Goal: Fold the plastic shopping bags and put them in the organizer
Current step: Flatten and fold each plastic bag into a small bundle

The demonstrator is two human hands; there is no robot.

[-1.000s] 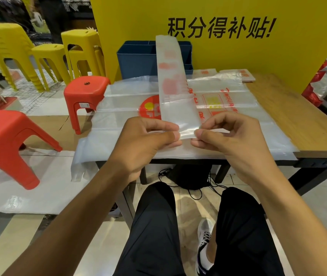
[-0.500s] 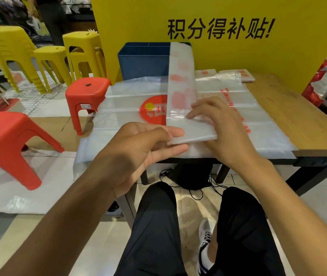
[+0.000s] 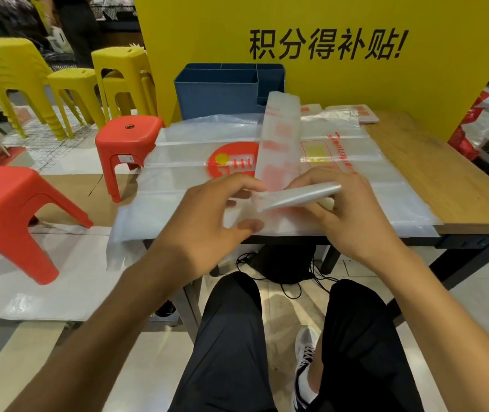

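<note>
A clear plastic bag folded into a long narrow strip (image 3: pixel 280 135) runs from my hands toward the back of the table. Its near end is turned up into a fold (image 3: pixel 299 196). My right hand (image 3: pixel 353 215) grips that folded end, fingers curled round it. My left hand (image 3: pixel 207 215) pinches the strip's left edge just beside the fold. Under the strip lies a stack of flat plastic bags (image 3: pixel 195 162) with a red round logo. The blue organizer (image 3: pixel 222 93) stands at the table's back, against the yellow wall, with several compartments.
The wooden table (image 3: pixel 433 171) has bare surface at right. Some folded bags (image 3: pixel 353 113) lie at the back right. Red stools (image 3: pixel 127 144) and yellow stools (image 3: pixel 70 81) stand to the left. My legs are below the table's front edge.
The strip's near end has been folded over and lifted. My right hand moved from lying on top of the strip to gripping the fold; the left hand shifted right beside it.
</note>
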